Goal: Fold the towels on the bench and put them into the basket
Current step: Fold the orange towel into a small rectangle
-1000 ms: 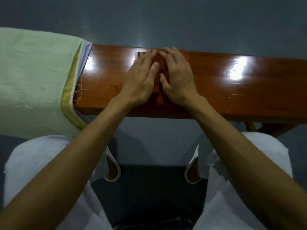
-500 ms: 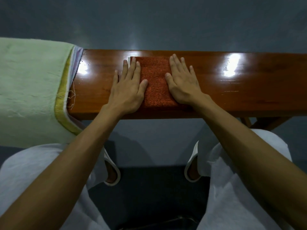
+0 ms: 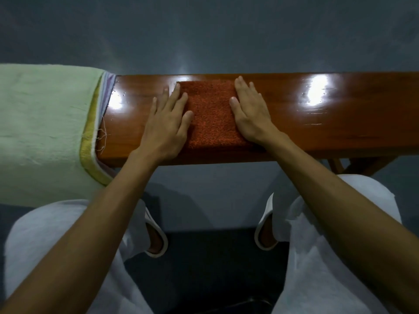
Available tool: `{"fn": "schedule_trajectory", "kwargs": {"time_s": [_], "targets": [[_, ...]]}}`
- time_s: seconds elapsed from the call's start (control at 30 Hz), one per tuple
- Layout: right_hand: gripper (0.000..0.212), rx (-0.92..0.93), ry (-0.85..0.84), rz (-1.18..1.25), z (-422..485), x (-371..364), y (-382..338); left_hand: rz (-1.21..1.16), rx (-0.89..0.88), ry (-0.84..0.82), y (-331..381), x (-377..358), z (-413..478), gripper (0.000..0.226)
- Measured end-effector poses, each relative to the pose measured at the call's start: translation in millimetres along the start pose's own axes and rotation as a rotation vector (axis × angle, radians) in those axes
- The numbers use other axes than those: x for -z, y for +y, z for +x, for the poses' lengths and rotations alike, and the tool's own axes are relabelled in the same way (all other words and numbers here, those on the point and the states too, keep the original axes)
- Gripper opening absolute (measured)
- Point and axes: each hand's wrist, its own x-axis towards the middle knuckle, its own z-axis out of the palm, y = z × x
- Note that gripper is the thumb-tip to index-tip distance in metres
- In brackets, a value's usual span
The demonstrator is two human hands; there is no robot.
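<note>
The glossy wooden tabletop point(image 3: 328, 123) runs across the view. Over its left end hangs a pale green towel point(image 3: 45, 132) with a yellow border, thinner striped cloths point(image 3: 106, 91) showing under its edge. Near the middle lies the folded orange towel point(image 3: 210, 114), a flat rectangle reaching the near edge. The left hand point(image 3: 165, 128) lies flat at its left side, the right hand point(image 3: 251, 114) flat on its right side; each grip is apart, fingers straight, clasping nothing

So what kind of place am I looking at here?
Probably a room indoors, maybe at home: a glossy brown wooden bench on a smooth grey floor, a pile of towels topped by a pale green one, and white slippers.
</note>
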Motion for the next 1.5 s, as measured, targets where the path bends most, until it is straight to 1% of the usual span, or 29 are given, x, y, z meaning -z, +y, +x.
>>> {"fn": "schedule_trajectory", "kwargs": {"time_s": [0.1, 0.17, 0.23, 0.3, 0.37, 0.43, 0.5, 0.53, 0.63, 0.67, 0.7, 0.77, 0.87, 1.0, 1.1, 1.17, 1.27, 1.37, 1.47, 1.5], "targets": [[0.058, 0.129, 0.153, 0.119, -13, 13, -7, -0.182, -0.133, 0.139, 8, 13, -5, 0.035], [0.050, 0.248, 0.199, 0.188, -22, 19, -6, -0.281, -0.158, 0.160, 8, 20, -10, 0.021], [0.045, 0.287, 0.098, 0.274, -31, 22, -2, -0.298, -0.151, 0.124, 2, 22, -16, 0.020], [0.043, 0.290, 0.008, 0.245, -38, 16, 3, -0.255, -0.153, 0.059, -6, 16, -22, 0.023], [0.040, 0.308, 0.010, 0.176, -41, 10, 8, -0.217, -0.172, 0.031, -12, 7, -26, 0.025], [0.039, 0.307, 0.003, 0.167, -43, 10, 10, -0.209, -0.167, 0.030, -15, 1, -30, 0.027], [0.041, 0.281, -0.025, 0.155, -48, 12, 10, -0.200, -0.144, 0.026, -13, 0, -34, 0.036], [0.046, 0.267, -0.040, 0.134, -50, 13, 10, -0.184, -0.133, 0.014, -12, 0, -35, 0.045], [0.079, 0.292, -0.074, 0.022, -54, 15, 10, -0.090, -0.152, -0.026, -7, 2, -40, 0.083], [0.088, 0.310, -0.086, -0.013, -55, 15, 10, -0.063, -0.166, -0.025, -6, 3, -41, 0.091], [0.093, 0.326, -0.095, -0.037, -54, 16, 10, -0.045, -0.177, -0.021, -5, 4, -41, 0.096], [0.094, 0.352, -0.099, -0.060, -55, 18, 10, 0.002, -0.196, -0.009, -5, 4, -40, 0.098], [0.089, 0.362, -0.140, -0.067, -59, 21, 9, 0.092, -0.220, 0.006, -7, 6, -39, 0.089], [0.072, 0.309, -0.188, -0.009, -58, 30, 8, 0.083, -0.209, 0.018, -5, 14, -39, 0.060], [0.047, 0.317, -0.171, 0.089, -51, 40, 3, -0.071, -0.179, 0.026, -6, 20, -34, 0.039], [0.033, 0.251, -0.182, 0.214, -45, 45, 1, -0.251, -0.122, 0.008, -11, 21, -31, 0.031], [0.027, 0.116, -0.197, 0.346, -33, 50, 5, -0.411, -0.001, -0.003, -14, 21, -27, 0.030], [0.020, 0.019, -0.255, 0.530, -25, 51, 7, -0.538, 0.055, -0.004, -13, 19, -22, 0.032], [0.023, -0.054, -0.248, 0.645, -19, 47, 5, -0.569, 0.094, 0.041, -8, 13, -16, 0.015], [0.020, -0.064, -0.233, 0.650, -16, 45, 5, -0.573, 0.130, 0.062, -6, 11, -14, 0.016]]}}
